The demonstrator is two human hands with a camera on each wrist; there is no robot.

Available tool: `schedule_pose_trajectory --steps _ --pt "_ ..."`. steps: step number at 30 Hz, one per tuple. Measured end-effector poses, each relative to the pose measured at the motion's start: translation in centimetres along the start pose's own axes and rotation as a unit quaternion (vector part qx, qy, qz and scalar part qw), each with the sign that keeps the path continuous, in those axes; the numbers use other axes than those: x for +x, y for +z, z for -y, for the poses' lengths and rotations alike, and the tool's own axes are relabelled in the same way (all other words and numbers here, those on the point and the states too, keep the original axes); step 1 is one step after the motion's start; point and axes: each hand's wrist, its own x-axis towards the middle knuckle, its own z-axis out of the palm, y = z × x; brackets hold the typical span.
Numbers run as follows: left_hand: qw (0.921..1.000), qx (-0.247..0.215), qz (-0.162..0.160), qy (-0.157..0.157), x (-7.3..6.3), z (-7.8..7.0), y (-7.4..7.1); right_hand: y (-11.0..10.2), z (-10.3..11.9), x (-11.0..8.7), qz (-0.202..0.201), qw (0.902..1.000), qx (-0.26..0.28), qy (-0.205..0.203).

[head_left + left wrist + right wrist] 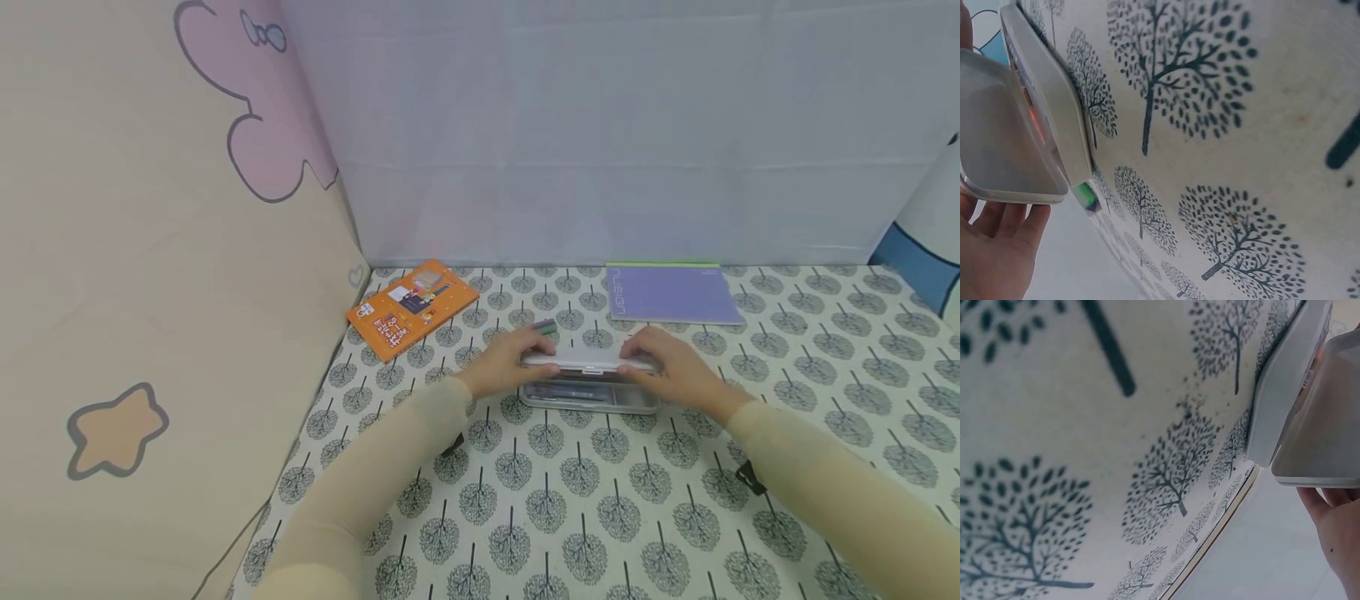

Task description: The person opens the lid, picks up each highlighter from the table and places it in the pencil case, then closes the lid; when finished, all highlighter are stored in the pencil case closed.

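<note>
A pencil case [632, 402] with a whitish lid [577, 358] sits in the middle of the patterned table. The lid is raised and tilted, and slim pens [572, 391] lie inside the base. My left hand [508, 362] grips the lid's left end, thumb at the front edge and fingers behind. At the other end, my right hand [673, 368] holds the lid the same way. Both wrist views show the lid's hollow inside [1004, 131] standing up from the base [1285, 381]. Just beyond the left fingers lies a small green and dark item [545, 327]; its kind is unclear.
An orange booklet [412, 308] lies at the back left, turned at an angle. A purple notebook [671, 294] with a green top edge lies at the back right. A pale curtain [600, 133] rises behind the table, and a cartoon-print cloth [187, 333] hangs at the left.
</note>
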Motion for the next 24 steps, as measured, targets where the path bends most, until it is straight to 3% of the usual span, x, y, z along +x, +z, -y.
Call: schedule_pose_trajectory --steps 5,10,19,24 --pt "0.9934 0.107 0.009 0.041 -0.2 0.0 0.6 0.1 0.0 -0.6 0.016 0.9985 -0.044 -0.029" --pt "0.9816 0.177 0.024 0.068 -0.5 0.1 1.3 0.4 0.0 -1.1 0.031 0.9933 -0.092 -0.063" --pt "0.9627 0.246 0.036 0.107 -0.8 -0.1 1.8 0.7 -0.1 -1.3 0.022 0.9814 -0.127 -0.143" --pt "0.9561 0.264 0.032 0.123 -0.9 -0.2 2.0 1.0 -0.3 -1.4 0.014 0.9763 -0.137 -0.167"
